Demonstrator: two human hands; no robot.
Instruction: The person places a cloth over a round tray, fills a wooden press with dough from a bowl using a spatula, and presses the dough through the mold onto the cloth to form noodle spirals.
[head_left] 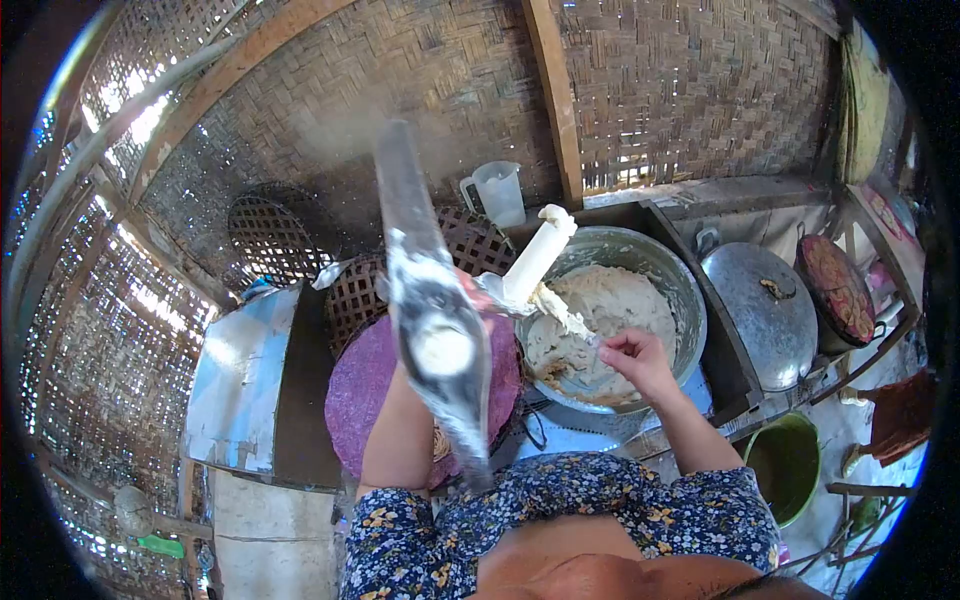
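Note:
A large metal basin (685,300) holds pale, thick dough (640,310). Above its left side is a white cylindrical tool (541,258) with dough stuck around its lower end. My left hand (478,300) is at that lower end, mostly hidden behind a long, blurred metal piece (405,190) close to the camera, with a pale round patch at its middle. Over the basin, my right hand (635,360) pinches the end of a strand of dough (565,315) that stretches from the tool.
A purple round surface (360,390) lies left of the basin. Behind stand a clear measuring jug (498,193) and woven baskets (275,235). On the right are a lidded pot (762,315), a green bucket (785,468) and a wooden frame edge (705,260).

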